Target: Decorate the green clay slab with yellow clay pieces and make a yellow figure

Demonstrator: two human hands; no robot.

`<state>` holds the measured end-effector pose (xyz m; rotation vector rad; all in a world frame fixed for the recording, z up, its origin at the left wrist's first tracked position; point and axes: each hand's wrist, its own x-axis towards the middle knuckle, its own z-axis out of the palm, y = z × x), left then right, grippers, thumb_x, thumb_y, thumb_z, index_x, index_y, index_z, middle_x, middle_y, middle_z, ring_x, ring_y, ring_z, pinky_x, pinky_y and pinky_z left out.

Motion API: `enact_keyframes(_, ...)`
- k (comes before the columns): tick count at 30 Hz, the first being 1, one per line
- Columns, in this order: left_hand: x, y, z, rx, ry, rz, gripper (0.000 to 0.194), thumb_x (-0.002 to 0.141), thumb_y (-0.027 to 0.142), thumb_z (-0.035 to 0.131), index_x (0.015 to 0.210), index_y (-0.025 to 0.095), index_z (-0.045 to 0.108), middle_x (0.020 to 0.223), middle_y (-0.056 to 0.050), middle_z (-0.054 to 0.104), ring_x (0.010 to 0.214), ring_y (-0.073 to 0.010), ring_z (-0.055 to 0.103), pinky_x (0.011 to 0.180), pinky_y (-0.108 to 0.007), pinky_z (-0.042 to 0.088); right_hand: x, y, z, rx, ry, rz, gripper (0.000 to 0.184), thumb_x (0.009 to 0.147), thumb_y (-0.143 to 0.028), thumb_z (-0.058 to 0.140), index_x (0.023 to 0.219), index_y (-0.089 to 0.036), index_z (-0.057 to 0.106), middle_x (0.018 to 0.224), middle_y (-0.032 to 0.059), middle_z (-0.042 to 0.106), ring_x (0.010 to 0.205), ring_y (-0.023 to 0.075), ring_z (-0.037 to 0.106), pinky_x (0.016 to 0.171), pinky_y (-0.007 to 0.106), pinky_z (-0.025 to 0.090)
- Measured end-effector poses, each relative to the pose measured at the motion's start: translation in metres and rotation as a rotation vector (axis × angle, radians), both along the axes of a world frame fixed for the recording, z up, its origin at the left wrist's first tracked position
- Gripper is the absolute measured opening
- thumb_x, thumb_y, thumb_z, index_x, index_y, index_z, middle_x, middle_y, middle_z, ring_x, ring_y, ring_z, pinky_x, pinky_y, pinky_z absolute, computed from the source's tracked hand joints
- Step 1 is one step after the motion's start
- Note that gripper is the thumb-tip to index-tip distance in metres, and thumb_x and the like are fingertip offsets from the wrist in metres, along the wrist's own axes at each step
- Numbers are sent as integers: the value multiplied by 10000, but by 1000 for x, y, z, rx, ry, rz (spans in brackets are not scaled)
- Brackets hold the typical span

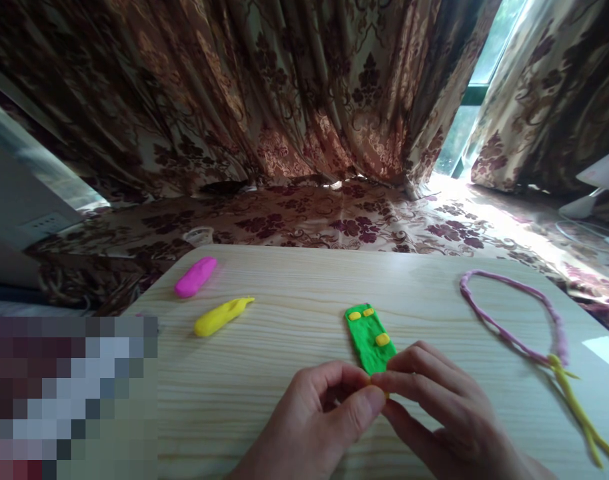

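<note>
My left hand [329, 417] and my right hand [441, 407] meet at the fingertips over the near part of the table. Between them is a small bit of yellow modelling clay [387, 395], mostly covered by the fingers. Both hands are closed in a pinch on it. Just beyond the fingertips lies a flat green clay slab [367, 341], its near end partly hidden by my fingers. Several small yellow clay pieces [383, 339] sit on the slab, two at its far end and one at its right edge.
On the light wood table [284, 280], a pink clay lump [197, 277] and a yellow clay roll [223, 317] lie at left. A mauve clay loop [504, 329] with a yellow forked strand [577, 407] lies at right. Behind are a clear plastic container [199, 236] and patterned curtains [284, 87].
</note>
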<state>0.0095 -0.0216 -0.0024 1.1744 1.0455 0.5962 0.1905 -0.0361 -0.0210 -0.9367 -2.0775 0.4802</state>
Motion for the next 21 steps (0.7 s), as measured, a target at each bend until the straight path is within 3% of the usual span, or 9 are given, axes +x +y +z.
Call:
enact_keyframes(5, 2, 2, 3, 14, -53, -11, 247, 787, 356, 589, 851, 134, 676, 703, -18, 593, 676, -136, 495, 636, -248, 389, 0, 0, 2, -6, 6, -4, 448, 754, -70, 622, 1170, -218, 546, 921, 71, 589, 815, 180, 564, 666, 294, 504)
enact_keyframes(15, 0, 0, 0, 32, -32, -25, 245, 775, 373, 603, 833, 144, 669, 685, -1, 560, 645, -125, 463, 599, -240, 369, -3, 0, 8, 15, -18, -18, 329, 754, -80, 627, 1060, -197, 594, 847, 65, 602, 751, 176, 569, 622, 289, 501)
enact_keyframes(21, -1, -1, -1, 53, -1, -56, 345, 815, 440, 527, 665, 142, 614, 636, 6, 519, 665, -136, 480, 644, -258, 374, -2, 1, 4, 24, -54, -13, 309, 768, -79, 610, 1050, -203, 605, 851, 60, 594, 738, 170, 552, 603, 288, 482)
